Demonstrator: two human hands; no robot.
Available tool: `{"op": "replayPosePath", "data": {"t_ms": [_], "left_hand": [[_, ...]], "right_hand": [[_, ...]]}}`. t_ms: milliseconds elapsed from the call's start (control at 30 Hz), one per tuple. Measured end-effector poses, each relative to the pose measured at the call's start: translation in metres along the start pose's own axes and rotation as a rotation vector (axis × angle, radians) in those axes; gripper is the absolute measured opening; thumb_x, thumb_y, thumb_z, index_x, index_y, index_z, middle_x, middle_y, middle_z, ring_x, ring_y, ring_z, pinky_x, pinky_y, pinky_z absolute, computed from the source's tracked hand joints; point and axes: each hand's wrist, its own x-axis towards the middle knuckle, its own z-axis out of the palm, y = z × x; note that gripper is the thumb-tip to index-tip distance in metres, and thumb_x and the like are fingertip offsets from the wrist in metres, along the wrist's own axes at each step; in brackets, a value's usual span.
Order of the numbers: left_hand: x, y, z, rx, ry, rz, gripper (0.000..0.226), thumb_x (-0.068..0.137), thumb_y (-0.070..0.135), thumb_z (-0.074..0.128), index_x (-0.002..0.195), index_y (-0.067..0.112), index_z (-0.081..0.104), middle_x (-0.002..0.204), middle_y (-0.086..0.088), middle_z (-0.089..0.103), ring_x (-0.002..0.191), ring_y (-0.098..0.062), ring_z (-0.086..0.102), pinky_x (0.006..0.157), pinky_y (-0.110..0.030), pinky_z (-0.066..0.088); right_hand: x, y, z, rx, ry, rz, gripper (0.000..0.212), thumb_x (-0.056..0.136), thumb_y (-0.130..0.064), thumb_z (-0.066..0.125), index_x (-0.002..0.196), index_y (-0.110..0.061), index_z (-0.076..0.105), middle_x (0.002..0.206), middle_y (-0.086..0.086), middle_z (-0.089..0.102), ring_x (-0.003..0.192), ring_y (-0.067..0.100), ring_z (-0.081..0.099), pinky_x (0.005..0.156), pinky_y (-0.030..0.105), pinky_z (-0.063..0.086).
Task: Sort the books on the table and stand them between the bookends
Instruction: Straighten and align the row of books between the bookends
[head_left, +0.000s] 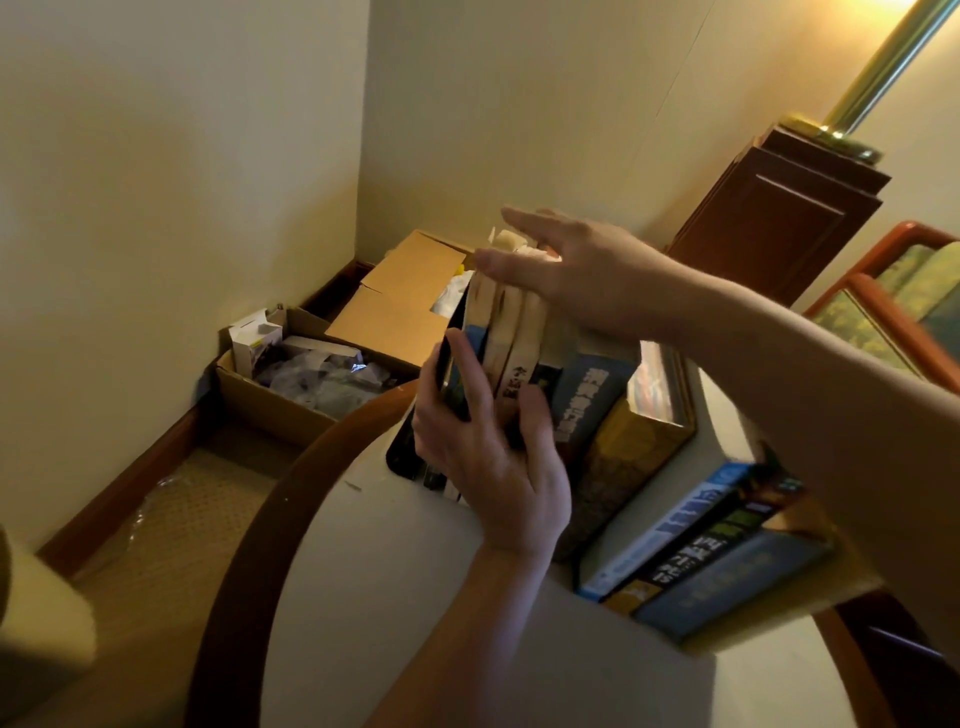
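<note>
sorting is partway: a row of upright books (587, 400) leans on the table (395, 597) against what looks like a dark bookend (402, 457), while a pile of books (701, 551) beside it lies flat, not yet stood up. my left hand (488, 457) grips the thin books (506, 332) at the row's end, fingers curled round them; my right hand (587, 275) rests on their tops, fingers straight. on the floor, an open cardboard box (260, 400) holds crumpled wrapping and a small white carton; a bigger box (410, 291) shows something white.
</note>
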Motion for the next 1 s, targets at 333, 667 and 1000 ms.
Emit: {"op": "replayPosePath", "data": {"t_ms": [333, 667, 1000], "left_hand": [[-0.015, 0.007, 0.008, 0.083, -0.042, 0.058, 0.09, 0.088, 0.081, 0.019, 0.153, 0.019, 0.023, 0.155, -0.029, 0.021, 0.145, -0.041, 0.024, 0.114, -0.059, 0.025], [-0.013, -0.003, 0.019, 0.189, 0.038, 0.132, 0.095, 0.084, 0.085, 0.025, 0.156, 0.023, 0.021, 0.152, -0.031, 0.024, 0.143, -0.043, 0.027, 0.112, -0.061, 0.026], [-0.011, -0.009, 0.022, 0.216, 0.082, 0.196, 0.09, 0.086, 0.081, 0.023, 0.159, 0.03, 0.012, 0.15, -0.033, 0.027, 0.142, -0.043, 0.029, 0.113, -0.058, 0.027]], "right_hand": [[-0.018, 0.049, -0.006, -0.011, -0.101, 0.092, 0.094, 0.074, -0.089, 0.017, 0.156, -0.047, 0.0, 0.168, 0.001, 0.003, 0.151, 0.031, 0.018, 0.118, 0.048, 0.022], [-0.009, 0.058, 0.002, -0.05, -0.072, 0.072, 0.097, 0.071, -0.097, 0.012, 0.154, -0.049, 0.001, 0.165, 0.002, 0.011, 0.147, 0.033, 0.028, 0.115, 0.052, 0.031], [-0.008, 0.056, 0.001, -0.07, -0.081, 0.083, 0.094, 0.075, -0.094, 0.012, 0.155, -0.047, 0.001, 0.165, 0.002, 0.011, 0.145, 0.034, 0.032, 0.113, 0.053, 0.034]]}}
